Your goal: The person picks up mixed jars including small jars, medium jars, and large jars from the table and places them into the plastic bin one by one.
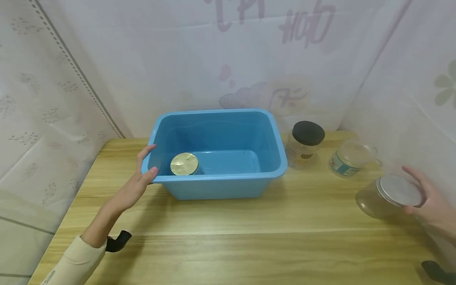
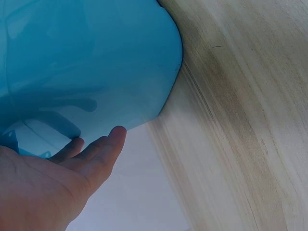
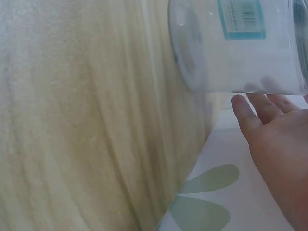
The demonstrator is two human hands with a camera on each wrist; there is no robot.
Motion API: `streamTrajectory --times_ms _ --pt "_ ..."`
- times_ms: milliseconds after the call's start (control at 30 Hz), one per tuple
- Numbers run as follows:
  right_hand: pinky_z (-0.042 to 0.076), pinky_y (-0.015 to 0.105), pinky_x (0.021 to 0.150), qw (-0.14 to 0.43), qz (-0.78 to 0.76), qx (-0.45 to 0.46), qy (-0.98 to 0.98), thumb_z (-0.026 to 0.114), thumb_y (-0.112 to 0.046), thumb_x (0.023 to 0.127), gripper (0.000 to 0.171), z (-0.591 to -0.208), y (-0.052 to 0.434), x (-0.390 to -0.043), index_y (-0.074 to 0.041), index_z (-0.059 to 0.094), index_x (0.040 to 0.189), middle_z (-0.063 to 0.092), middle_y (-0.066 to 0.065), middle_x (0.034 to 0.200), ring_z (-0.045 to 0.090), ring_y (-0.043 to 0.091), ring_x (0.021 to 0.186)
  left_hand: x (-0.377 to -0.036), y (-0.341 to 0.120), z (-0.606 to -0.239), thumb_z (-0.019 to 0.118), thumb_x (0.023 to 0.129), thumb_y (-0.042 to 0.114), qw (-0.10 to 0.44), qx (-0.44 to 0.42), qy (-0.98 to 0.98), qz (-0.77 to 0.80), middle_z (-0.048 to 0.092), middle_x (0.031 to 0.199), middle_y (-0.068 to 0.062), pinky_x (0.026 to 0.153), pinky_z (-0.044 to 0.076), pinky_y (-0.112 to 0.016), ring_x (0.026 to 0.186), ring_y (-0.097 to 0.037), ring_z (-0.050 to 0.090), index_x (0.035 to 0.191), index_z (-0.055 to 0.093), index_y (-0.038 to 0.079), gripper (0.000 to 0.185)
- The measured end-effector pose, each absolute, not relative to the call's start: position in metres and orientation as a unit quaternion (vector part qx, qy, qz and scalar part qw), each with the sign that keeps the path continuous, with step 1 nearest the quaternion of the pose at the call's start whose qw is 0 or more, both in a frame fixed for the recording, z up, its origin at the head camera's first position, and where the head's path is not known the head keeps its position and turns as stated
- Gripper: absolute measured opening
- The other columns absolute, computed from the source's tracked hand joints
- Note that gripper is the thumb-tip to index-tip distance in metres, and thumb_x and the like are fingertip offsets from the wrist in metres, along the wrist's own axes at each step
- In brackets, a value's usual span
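Note:
A blue plastic tub (image 1: 217,158) stands on the wooden table (image 1: 228,237). Inside it, at the left end, is a jar with a gold lid (image 1: 184,164). My left hand (image 1: 151,159) rests on the tub's near-left corner, fingers on the rim and thumb on the outer wall. In the left wrist view its straight fingers (image 2: 96,144) lie by the tub's wall (image 2: 91,62). At the far right, my right hand (image 1: 413,190) spreads behind the silver lid of a clear jar (image 1: 377,200) without gripping it. The right wrist view shows fingertips (image 3: 260,108) just under a clear, teal-labelled jar (image 3: 236,48).
A black-lidded jar (image 1: 307,144) and a clear jar with a teal label (image 1: 347,160) stand right of the tub. Pale curtains close in the table at the back and both sides. The table's near half is bare wood.

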State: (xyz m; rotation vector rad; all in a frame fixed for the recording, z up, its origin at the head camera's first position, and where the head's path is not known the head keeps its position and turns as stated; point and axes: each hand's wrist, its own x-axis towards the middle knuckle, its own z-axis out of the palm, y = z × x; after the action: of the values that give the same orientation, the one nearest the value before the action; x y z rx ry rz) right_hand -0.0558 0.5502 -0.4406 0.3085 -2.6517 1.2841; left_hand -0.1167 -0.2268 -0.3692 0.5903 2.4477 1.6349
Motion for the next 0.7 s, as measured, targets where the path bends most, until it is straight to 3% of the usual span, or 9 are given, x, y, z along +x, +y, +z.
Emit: streamTrajectory --times_ms 100,167,267,367,500,700 --pt "-0.003 0.020 0.108 0.089 0.435 0.101 -0.891 0.091 -0.036 0.074 0.118 -0.442 0.548 -0.054 -0.019 0.016 0.164 0.012 -0.009 0.164 0.012 0.000 0.139 -0.117 -0.227 -0.369 0.034 0.108 0.027 0.068 0.195 0.814 0.543 -0.007 0.162 -0.017 0.098 0.028 -0.073 0.140 -0.052 0.018 0.159 0.000 0.030 0.062" --pt "-0.005 0.021 0.108 0.091 0.429 0.099 -0.893 0.093 -0.022 0.070 0.122 -0.442 0.546 -0.053 -0.018 0.015 0.164 0.012 -0.009 0.165 0.010 -0.001 0.140 -0.117 -0.227 -0.369 0.035 0.108 0.028 0.067 0.195 0.814 0.543 -0.007 0.162 -0.017 0.098 0.027 -0.074 0.140 -0.052 0.017 0.159 0.001 0.030 0.062" --pt "0.001 0.015 0.108 0.077 0.439 0.091 -0.891 0.087 0.006 0.069 0.121 -0.442 0.540 -0.052 -0.017 0.017 0.164 0.019 -0.011 0.161 0.017 -0.003 0.138 -0.117 -0.228 -0.370 0.035 0.107 0.028 0.066 0.195 0.812 0.546 -0.007 0.162 -0.017 0.100 0.024 -0.076 0.141 -0.052 0.016 0.159 0.001 0.030 0.062" --pt "0.017 0.008 0.101 0.060 0.448 0.071 -0.889 0.076 0.023 0.071 0.113 -0.442 0.534 -0.050 -0.018 0.023 0.163 0.034 -0.013 0.149 0.031 -0.005 0.129 -0.117 -0.229 -0.371 0.036 0.107 0.029 0.065 0.195 0.811 0.548 -0.007 0.162 -0.017 0.100 0.022 -0.076 0.141 -0.052 0.015 0.159 0.001 0.030 0.063" --pt "0.028 0.009 0.091 0.060 0.447 0.049 -0.891 0.074 0.021 0.077 0.099 -0.445 0.532 -0.047 -0.018 0.032 0.159 0.045 -0.017 0.134 0.042 -0.008 0.116 -0.118 -0.229 -0.371 0.036 0.106 0.029 0.064 0.194 0.812 0.546 -0.007 0.162 -0.017 0.101 0.021 -0.076 0.141 -0.051 0.014 0.159 0.001 0.030 0.063" --pt "0.030 0.010 0.089 0.063 0.452 0.050 -0.888 0.072 0.022 0.078 0.095 -0.447 0.533 -0.049 -0.014 0.034 0.157 0.046 -0.015 0.133 0.044 -0.007 0.115 -0.119 -0.228 -0.371 0.036 0.107 0.029 0.067 0.193 0.813 0.546 -0.006 0.162 -0.017 0.102 0.020 -0.074 0.141 -0.050 0.015 0.159 0.001 0.030 0.063"
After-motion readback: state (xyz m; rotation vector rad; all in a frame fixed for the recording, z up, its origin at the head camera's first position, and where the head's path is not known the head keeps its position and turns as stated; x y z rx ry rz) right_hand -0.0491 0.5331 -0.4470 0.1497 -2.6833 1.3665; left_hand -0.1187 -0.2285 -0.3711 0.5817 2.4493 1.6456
